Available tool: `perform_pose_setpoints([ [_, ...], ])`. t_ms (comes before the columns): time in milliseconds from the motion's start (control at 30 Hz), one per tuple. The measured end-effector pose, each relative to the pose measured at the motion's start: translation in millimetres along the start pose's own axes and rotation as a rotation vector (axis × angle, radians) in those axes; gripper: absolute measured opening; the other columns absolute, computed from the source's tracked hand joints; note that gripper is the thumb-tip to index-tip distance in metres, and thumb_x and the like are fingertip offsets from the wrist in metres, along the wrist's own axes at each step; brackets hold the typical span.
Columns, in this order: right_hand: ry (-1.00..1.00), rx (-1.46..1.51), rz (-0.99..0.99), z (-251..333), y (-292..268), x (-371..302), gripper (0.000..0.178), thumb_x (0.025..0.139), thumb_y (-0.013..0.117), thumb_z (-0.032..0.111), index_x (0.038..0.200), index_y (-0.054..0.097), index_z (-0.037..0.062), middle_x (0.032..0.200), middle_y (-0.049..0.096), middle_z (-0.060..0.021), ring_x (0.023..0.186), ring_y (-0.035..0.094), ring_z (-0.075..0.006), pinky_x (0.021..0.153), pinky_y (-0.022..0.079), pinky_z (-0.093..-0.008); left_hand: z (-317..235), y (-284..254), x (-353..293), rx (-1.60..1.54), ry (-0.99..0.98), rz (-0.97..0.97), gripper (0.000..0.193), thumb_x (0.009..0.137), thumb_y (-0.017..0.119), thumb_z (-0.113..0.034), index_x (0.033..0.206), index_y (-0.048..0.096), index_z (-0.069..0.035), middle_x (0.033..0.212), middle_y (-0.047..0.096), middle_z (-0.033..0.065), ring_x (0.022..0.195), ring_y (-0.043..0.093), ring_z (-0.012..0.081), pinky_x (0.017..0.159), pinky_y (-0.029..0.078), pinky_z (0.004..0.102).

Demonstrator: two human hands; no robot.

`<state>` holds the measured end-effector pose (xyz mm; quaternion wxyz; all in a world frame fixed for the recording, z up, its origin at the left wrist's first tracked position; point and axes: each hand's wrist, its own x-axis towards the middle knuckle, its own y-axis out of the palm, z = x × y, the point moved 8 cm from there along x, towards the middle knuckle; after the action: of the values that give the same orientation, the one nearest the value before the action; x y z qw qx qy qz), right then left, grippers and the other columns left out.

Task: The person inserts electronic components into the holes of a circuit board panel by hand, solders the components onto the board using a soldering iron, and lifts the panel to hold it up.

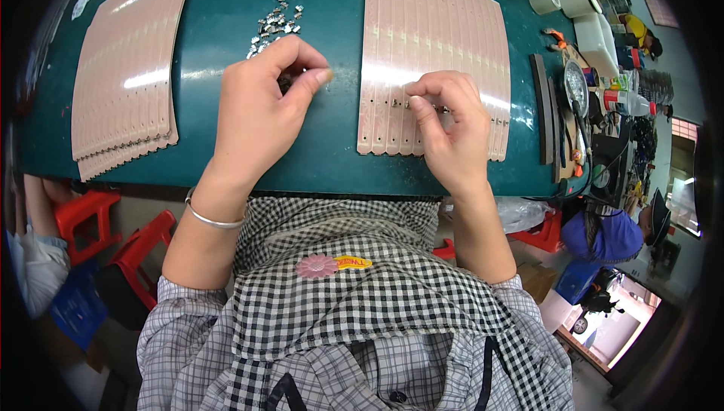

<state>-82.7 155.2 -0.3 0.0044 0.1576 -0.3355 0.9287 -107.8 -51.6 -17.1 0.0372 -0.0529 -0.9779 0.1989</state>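
- Pink strips [430, 34] lie side by side on the table [332, 154], long axes running away from the person.
- The right hand [456, 128] is nearer, over their near end; the left hand [264, 105] is apart, to their left.
- A row of metal fittings [396, 102] crosses the strips, beginning just left of the right fingertips.
- Right thumb and forefinger are drawn close; whether they pinch a fitting cannot be told.
- Left thumb and forefinger tips meet, dark bits [285, 84] showing within their curl; any pinched piece is unclear.
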Motion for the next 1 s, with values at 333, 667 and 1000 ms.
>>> perform_pose_setpoints([
  [333, 0.176, 0.652, 0.188, 19, 22, -4, 0.011, 0.085, 0.065, -0.002, 0.096, 0.068, -0.0013, 0.096, 0.062, -0.0062, 0.087, 0.061, -0.0129, 0.075, 0.053, -0.0265, -4, 46, -23, -0.914, -0.22, 0.247, 0.026, 0.089, 0.067, 0.0, 0.111, 0.054, 0.0, 0.09, 0.068, 0.0066, 0.083, 0.065, 0.0113, 0.077, 0.052, 0.0228],
  [667, 0.091, 0.429, 0.258, 7, 20, -3, 0.009, 0.08, 0.064, -0.005, 0.086, 0.06, 0.0004, 0.095, 0.059, -0.0066, 0.092, 0.058, -0.0181, 0.077, 0.051, -0.0305, 7, 47, -26, -0.661, -0.227, 0.256, 0.029, 0.086, 0.071, -0.002, 0.111, 0.058, -0.001, 0.09, 0.07, 0.0071, 0.079, 0.065, 0.013, 0.075, 0.051, 0.0234],
  [1000, -0.117, -0.135, 0.095, 4, 29, 2, 0.014, 0.072, 0.066, -0.004, 0.08, 0.057, 0.0027, 0.094, 0.06, -0.0094, 0.093, 0.053, -0.0304, 0.082, 0.043, -0.0393, 2, -3, 5, 0.64, 0.262, -0.147, 0.016, 0.073, 0.078, -0.013, 0.083, 0.066, -0.008, 0.086, 0.06, 0.0017, 0.086, 0.055, 0.0219, 0.082, 0.036, 0.0385],
])
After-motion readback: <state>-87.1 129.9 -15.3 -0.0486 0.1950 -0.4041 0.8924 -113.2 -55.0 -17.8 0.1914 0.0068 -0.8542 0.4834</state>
